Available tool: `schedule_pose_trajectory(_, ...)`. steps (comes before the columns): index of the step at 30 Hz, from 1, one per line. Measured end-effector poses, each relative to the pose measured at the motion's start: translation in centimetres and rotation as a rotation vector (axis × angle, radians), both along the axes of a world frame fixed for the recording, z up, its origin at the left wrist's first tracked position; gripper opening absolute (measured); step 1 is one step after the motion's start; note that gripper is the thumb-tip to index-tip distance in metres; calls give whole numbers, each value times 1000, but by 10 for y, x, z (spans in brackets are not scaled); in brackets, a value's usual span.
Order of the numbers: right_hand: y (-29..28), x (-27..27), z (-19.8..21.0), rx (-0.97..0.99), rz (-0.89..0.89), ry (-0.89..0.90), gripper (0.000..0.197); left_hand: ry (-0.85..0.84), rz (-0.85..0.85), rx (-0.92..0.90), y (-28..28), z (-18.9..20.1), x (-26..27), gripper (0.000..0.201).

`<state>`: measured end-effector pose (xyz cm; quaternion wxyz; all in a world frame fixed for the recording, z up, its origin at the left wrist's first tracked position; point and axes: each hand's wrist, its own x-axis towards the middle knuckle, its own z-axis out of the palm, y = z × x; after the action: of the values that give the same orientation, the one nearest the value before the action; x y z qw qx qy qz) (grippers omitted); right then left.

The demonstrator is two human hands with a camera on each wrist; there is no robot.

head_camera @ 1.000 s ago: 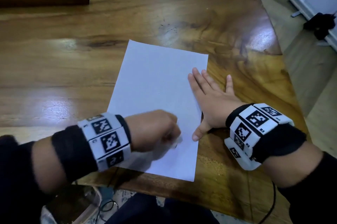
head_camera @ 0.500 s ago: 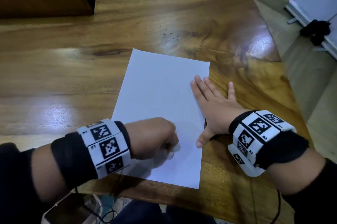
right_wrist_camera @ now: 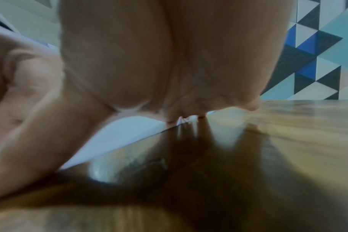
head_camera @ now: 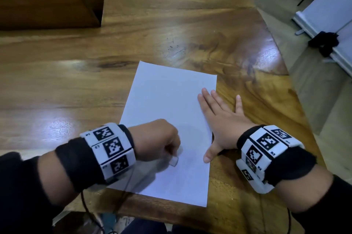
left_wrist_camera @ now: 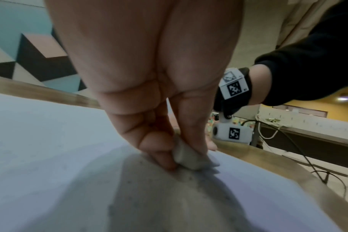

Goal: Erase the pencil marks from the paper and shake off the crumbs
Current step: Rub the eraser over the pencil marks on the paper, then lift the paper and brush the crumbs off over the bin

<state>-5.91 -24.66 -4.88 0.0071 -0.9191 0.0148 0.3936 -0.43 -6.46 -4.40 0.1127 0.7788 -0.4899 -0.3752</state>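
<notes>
A white sheet of paper [head_camera: 167, 111] lies on the wooden table [head_camera: 76, 73], its near edge close to the table's front edge. My left hand [head_camera: 160, 142] pinches a small white eraser [head_camera: 174, 161] and presses it onto the lower part of the sheet. In the left wrist view the eraser [left_wrist_camera: 187, 157] sits between finger and thumb, with grey crumbs [left_wrist_camera: 191, 177] on the paper [left_wrist_camera: 50, 141] around it. My right hand [head_camera: 221, 117] lies flat with straight fingers across the sheet's right edge, partly on paper [right_wrist_camera: 117, 135], partly on wood.
A brown cardboard box [head_camera: 49, 10] stands at the table's far left. The table's right edge [head_camera: 297, 89] drops to the floor, where a white stand with a black object [head_camera: 323, 43] sits. Cables [head_camera: 89, 209] hang below the front edge.
My left hand with the eraser has shifted slightly down and to the right over the lower part of the sheet. The right hand stays flat in the same spot. The head view has tilted up.
</notes>
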Motion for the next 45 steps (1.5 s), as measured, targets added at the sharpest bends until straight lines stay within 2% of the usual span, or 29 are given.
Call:
schedule_pose_trajectory(2, 0, 0, 0, -5, 7, -13, 162, -15, 178, -28, 6, 3, 15, 17)
schedule_pose_trajectory(6, -1, 0, 0, -14, 18, -25, 160, -120, 744, -211, 37, 13, 69, 7)
schedule_pose_trajectory(9, -3, 1, 5, 36, 0, -60, 147, -275, 935, -117, 66, 16, 101, 3)
schedule_pose_trajectory(11, -6, 8, 11, 108, -75, -167, 117, -331, 940, -7, 76, 11, 111, 2)
schedule_pose_trajectory(13, -9, 23, 16, 146, -175, -342, 74, -386, 912, 53, 77, 5, 113, 6)
schedule_pose_trajectory(14, -11, 32, 17, 135, -222, -421, 61, -408, 905, 68, 76, 4, 111, 11)
schedule_pose_trajectory(15, -13, 41, 17, 112, -262, -482, 58, -431, 892, 81, 75, 4, 108, 14)
schedule_pose_trajectory(17, -17, 55, 14, 78, -335, -507, 72, -498, 841, 107, 70, 4, 100, 21)
schedule_pose_trajectory(19, -17, 63, 10, 62, -374, -454, 85, -557, 828, 81, 64, 5, 90, 24)
schedule_pose_trajectory(22, -16, 69, 9, 59, -402, -434, 87, -581, 803, -62, 57, 5, 66, 22)
schedule_pose_trajectory(25, -16, 71, 10, 80, -441, -412, 90, -508, 721, -159, 57, -2, 35, 33)
schedule_pose_trajectory(28, -18, 68, 9, 84, -480, -410, 87, -439, 704, -50, 58, -12, 14, 47)
schedule_pose_trajectory(31, -18, 64, 10, 88, -511, -404, 78, -451, 715, -22, 59, -15, 7, 56)
schedule_pose_trajectory(35, -16, 61, 10, 135, -567, -384, 75, -448, 716, -40, 58, -15, 8, 59)
schedule_pose_trajectory(40, -14, 60, 10, 204, -616, -399, 83, -456, 747, -14, 60, -14, 7, 59)
schedule_pose_trajectory(43, -14, 58, 10, 200, -609, -390, 70, -447, 757, -5, 60, -13, 6, 59)
schedule_pose_trajectory(45, -16, 55, 9, 268, -640, -400, 64, -440, 755, -3, 60, -13, 7, 59)
